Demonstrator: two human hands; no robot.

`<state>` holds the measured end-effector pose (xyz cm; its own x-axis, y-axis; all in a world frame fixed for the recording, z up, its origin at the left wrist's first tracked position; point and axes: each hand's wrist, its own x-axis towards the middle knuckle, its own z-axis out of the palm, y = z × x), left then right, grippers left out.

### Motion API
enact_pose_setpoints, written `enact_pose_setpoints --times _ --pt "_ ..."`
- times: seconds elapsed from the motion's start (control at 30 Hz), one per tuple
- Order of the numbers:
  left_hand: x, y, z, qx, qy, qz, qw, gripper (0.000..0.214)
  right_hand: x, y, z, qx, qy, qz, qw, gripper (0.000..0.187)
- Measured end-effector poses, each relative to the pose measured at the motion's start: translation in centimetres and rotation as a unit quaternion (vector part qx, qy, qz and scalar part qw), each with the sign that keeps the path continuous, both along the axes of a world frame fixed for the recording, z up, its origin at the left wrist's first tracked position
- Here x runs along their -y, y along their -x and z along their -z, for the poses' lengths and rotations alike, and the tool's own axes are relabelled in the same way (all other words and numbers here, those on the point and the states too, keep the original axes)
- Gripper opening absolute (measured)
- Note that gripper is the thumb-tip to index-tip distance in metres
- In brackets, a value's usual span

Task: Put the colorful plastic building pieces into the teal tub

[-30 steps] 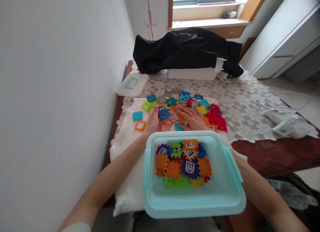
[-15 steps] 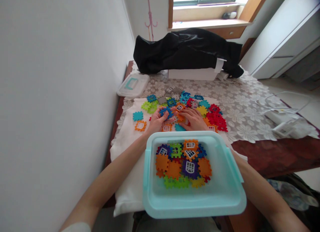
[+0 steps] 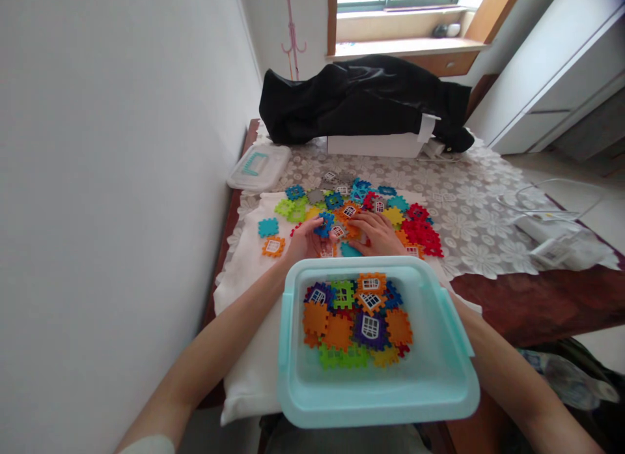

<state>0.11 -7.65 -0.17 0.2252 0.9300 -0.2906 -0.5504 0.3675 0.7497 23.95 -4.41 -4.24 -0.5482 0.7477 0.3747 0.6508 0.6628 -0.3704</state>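
While the left grip [image 3: 306, 240] closes in a tight pinch, what does it hold?

A blue plastic interlocking tile [image 3: 324, 225], raised just above a spread of multicoloured tiles [image 3: 422, 236].

And the right grip [image 3: 378, 234]?

Open, fingers [image 3: 364, 230] flat on an orange plastic tile [image 3: 347, 227], just beyond a pale teal plastic tub [image 3: 375, 405] holding more tiles [image 3: 371, 327], above a white cloth [image 3: 249, 382] on a lace-covered worktop [image 3: 537, 304].
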Motion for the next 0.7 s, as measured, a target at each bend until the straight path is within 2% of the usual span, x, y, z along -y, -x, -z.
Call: enact_pose_setpoints --times 0.07,0.17,0.3,0.37,0.53,0.6,0.7 --pt "0.2 0.4 -0.4 0.042 0.01 0.029 0.999 0.017 0.0 0.0 0.0 -0.004 -0.004 0.001 1.0 0.045" --pt "0.8 1.1 -0.3 0.06 -0.026 0.059 0.996 0.02 0.0 0.0 0.0 -0.008 -0.009 0.002 1.0 0.044" --pt "2.0 1.7 0.7 -0.007 -0.116 0.066 0.991 0.044 0.1 0.1 -0.2 -0.004 -0.005 -0.003 1.0 0.043" --pt "2.6 1.8 0.7 -0.026 -0.139 0.103 0.985 0.053 0.2 0.1 -0.3 -0.005 -0.005 -0.004 1.0 0.044" --pt "3.5 1.1 -1.2 0.034 -0.097 0.262 0.959 0.057 0.3 0.1 -0.5 -0.002 0.001 -0.009 1.0 0.048" --pt "3.6 0.6 -1.9 0.038 -0.09 0.273 0.957 0.064 0.2 0.0 -0.5 0.001 0.007 -0.012 1.0 0.049" --pt "3.5 0.1 -2.2 0.026 -0.102 0.257 0.961 0.068 0.2 0.0 -0.5 0.002 0.009 -0.01 1.0 0.046"
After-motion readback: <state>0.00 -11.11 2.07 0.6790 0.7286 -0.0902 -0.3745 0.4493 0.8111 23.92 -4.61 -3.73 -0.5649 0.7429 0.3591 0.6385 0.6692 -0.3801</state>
